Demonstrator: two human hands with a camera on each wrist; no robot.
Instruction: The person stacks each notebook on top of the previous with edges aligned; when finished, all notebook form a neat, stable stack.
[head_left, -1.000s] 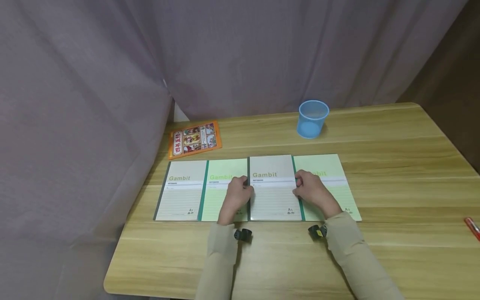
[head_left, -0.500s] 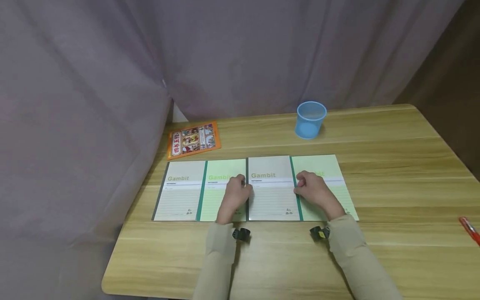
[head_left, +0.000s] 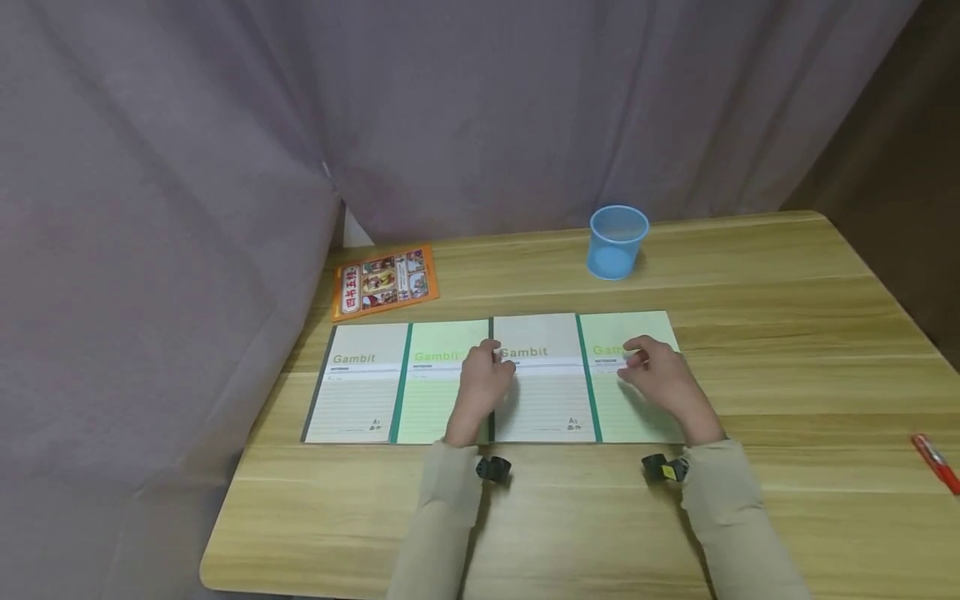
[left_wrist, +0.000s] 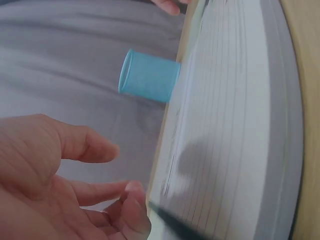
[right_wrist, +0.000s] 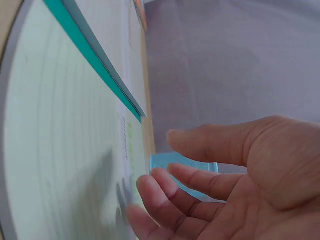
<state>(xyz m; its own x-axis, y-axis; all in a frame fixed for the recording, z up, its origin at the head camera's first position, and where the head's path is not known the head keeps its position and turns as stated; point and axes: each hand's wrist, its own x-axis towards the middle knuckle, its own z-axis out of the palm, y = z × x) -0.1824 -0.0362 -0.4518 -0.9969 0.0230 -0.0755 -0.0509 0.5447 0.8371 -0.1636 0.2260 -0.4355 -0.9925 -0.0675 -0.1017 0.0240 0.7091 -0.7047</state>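
Note:
Several Gambit notebooks lie side by side in a row: a white one (head_left: pixel 360 400) at the left, a green one (head_left: pixel 435 400), another white one (head_left: pixel 543 400), and a green one (head_left: pixel 626 408) at the right. My left hand (head_left: pixel 483 383) hovers over the seam between the middle two, thumb and fingers apart. My right hand (head_left: pixel 663 383) is above the rightmost green notebook, its fingers loosely bent and holding nothing. In the wrist views both hands show a gap to the covers and cast shadows on them.
A blue cup-shaped bin (head_left: pixel 617 246) stands at the back of the wooden table (head_left: pixel 787 350). An orange picture book (head_left: pixel 386 282) lies at the back left, behind the notebooks. A red pen (head_left: pixel 935 462) is at the far right. Grey curtain (head_left: pixel 480 108) hangs behind the table.
My right hand has left the edge of the right white notebook and moved right over the green one. My left hand has lifted and shifted slightly right. The notebooks stay in their row.

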